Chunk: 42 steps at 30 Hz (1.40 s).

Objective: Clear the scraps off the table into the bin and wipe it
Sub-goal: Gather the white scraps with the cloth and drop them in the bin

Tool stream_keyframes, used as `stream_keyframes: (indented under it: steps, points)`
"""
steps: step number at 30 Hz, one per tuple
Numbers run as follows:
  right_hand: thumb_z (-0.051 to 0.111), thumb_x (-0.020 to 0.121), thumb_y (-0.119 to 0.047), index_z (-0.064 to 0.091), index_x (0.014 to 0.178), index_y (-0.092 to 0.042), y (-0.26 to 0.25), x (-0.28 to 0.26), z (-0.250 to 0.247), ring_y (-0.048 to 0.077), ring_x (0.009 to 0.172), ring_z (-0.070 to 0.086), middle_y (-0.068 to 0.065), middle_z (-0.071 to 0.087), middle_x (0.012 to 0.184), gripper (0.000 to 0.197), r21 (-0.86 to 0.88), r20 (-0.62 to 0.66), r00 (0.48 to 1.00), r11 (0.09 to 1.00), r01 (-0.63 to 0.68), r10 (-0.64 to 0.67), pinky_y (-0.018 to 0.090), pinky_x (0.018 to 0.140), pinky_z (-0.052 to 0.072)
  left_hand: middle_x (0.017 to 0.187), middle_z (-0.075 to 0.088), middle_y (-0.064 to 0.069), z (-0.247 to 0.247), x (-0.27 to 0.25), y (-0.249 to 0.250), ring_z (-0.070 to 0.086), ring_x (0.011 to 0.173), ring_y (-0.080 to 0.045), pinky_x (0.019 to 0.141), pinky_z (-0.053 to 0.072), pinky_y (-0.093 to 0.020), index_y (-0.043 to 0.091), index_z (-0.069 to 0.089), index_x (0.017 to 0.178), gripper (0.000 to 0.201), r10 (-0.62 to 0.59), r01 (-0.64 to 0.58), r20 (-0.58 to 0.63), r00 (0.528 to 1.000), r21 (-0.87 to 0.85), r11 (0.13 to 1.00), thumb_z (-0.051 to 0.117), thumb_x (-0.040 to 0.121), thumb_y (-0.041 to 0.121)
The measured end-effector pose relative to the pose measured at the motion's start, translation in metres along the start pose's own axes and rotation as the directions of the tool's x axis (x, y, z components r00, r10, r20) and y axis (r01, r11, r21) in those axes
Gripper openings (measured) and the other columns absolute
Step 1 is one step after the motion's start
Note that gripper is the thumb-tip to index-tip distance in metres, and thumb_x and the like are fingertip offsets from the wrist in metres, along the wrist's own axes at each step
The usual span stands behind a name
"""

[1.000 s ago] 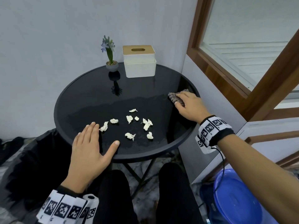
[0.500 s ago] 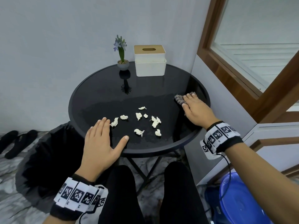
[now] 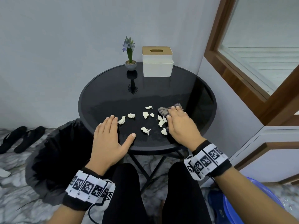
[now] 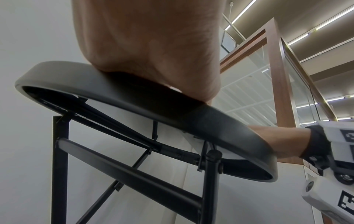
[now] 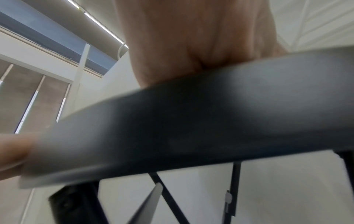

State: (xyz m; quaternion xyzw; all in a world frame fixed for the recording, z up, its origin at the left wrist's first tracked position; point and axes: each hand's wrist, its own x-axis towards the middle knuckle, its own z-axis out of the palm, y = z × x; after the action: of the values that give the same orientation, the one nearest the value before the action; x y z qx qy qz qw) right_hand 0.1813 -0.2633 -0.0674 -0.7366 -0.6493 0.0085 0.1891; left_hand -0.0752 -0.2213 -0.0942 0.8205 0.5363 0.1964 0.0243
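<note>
legs in dark trousers (image 3: 123, 191) fill the bottom centre of the head view, with a blue tub (image 3: 234, 206) at lower right. just above them, the left hand (image 3: 108, 141) lies flat on the near rim of the round black table (image 3: 113, 94), fingers straight and thumb spread, holding nothing — its fingertips sit just beside the leftmost scrap. to the right of centre the right hand (image 3: 179, 126) presses a grey cloth (image 3: 163, 110) onto the tabletop with its fingers laid over it; the cloth's edge touches the nearest of the white scraps (image 3: 145, 130). the wrist views show only the table rim from below and the heels of the hands, the right one blurred.

about eight scraps lie strewn between the two hands, all on the table. the black-lined bin (image 3: 53, 152) stands on the floor at centre left, below the table edge beside the left hand; i cannot tell if anything is in it. so clearing looks barely begun, and wiping is left too — judging by the layout, the cloth could push the scraps leftward toward the bin.

farther back stand a potted flower (image 3: 130, 52) and a tissue box (image 3: 157, 62) against the wall; black sandals (image 3: 21, 138) lie at far left.
</note>
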Motion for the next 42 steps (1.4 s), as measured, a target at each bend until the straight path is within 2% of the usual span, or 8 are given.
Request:
stream_keyframes:
  steps: [7,12,14,19,26,35,40,42]
  points:
    - [0.022,0.101,-0.028,0.054,0.12,-0.002,-0.044,0.002,0.02,0.032,0.127,0.048,0.018,0.056,0.131,0.046,0.064,0.006,0.999,0.997,0.051,-0.051,0.045,0.104,0.039,0.153,0.04,-0.013,0.0,-0.001,0.0,0.033,0.143,-0.028,0.117,0.023,-0.044,0.002,0.043,0.143,0.093,-0.001,0.001,-0.007,1.0,-0.007,1.0,0.035,0.084,0.073]
    - [0.032,0.1,-0.032,0.055,0.103,-0.015,-0.04,0.018,-0.003,0.023,0.08,0.067,0.008,0.07,0.087,0.028,0.436,0.025,0.993,0.892,-0.117,0.118,0.03,0.076,0.05,0.153,0.039,-0.012,0.0,-0.001,-0.001,0.032,0.144,-0.027,0.117,0.022,-0.042,0.003,0.042,0.144,0.093,0.004,-0.004,-0.011,1.0,-0.005,1.0,0.035,0.085,0.073]
    - [0.034,0.101,-0.031,0.057,0.101,-0.012,-0.033,0.028,-0.015,0.02,0.079,0.067,0.008,0.07,0.084,0.03,0.503,-0.006,0.979,0.847,-0.171,0.202,0.024,0.072,0.046,0.154,0.037,-0.011,0.0,-0.001,-0.001,0.03,0.145,-0.026,0.118,0.019,-0.041,0.004,0.041,0.145,0.093,0.003,-0.003,-0.006,1.0,-0.005,1.0,0.035,0.085,0.074]
    - [0.031,0.101,-0.031,0.052,0.105,-0.008,-0.028,0.048,-0.014,0.037,0.091,0.06,0.02,0.066,0.096,0.032,0.387,0.008,0.979,0.902,-0.19,0.203,0.041,0.08,0.047,0.154,0.037,-0.012,0.001,-0.001,-0.001,0.03,0.145,-0.026,0.118,0.019,-0.042,0.003,0.04,0.145,0.093,0.004,-0.004,-0.012,1.0,-0.009,1.0,0.033,0.085,0.074]
    - [0.033,0.101,-0.029,0.051,0.109,-0.014,-0.046,0.049,0.004,0.035,0.087,0.063,0.014,0.066,0.094,0.025,0.275,0.147,0.989,0.961,-0.019,-0.023,0.047,0.081,0.049,0.154,0.037,-0.011,0.002,-0.001,-0.003,0.03,0.145,-0.025,0.119,0.02,-0.042,0.004,0.04,0.146,0.094,0.0,0.0,-0.026,1.0,-0.022,1.0,0.033,0.084,0.075]
    - [0.035,0.102,-0.036,0.05,0.094,-0.029,-0.047,0.024,-0.004,0.004,0.065,0.059,-0.007,0.059,0.067,0.019,0.416,0.174,0.973,0.907,0.066,-0.151,0.027,0.066,0.046,0.156,0.035,-0.009,0.003,-0.001,-0.002,0.027,0.146,-0.024,0.119,0.017,-0.04,0.005,0.038,0.147,0.093,0.013,-0.014,-0.025,1.0,-0.031,0.999,0.033,0.085,0.074]
    - [0.041,0.1,-0.034,0.055,0.079,-0.024,-0.034,0.022,-0.021,0.005,0.064,0.053,-0.009,0.056,0.067,0.028,0.579,0.099,0.995,0.813,-0.061,0.004,0.03,0.072,0.044,0.156,0.035,-0.009,0.002,-0.001,-0.004,0.026,0.146,-0.023,0.119,0.014,-0.039,0.006,0.038,0.147,0.093,0.013,-0.014,-0.032,0.999,-0.043,0.999,0.034,0.085,0.075]
    - [0.042,0.101,-0.029,0.057,0.081,-0.012,-0.03,0.019,-0.036,-0.001,0.059,0.051,-0.004,0.055,0.068,0.03,0.617,0.024,0.994,0.781,-0.095,0.102,0.019,0.066,0.042,0.156,0.035,-0.009,0.003,-0.001,-0.004,0.026,0.146,-0.023,0.119,0.013,-0.038,0.006,0.039,0.147,0.093,0.012,-0.013,-0.041,0.999,-0.045,0.999,0.033,0.085,0.075]
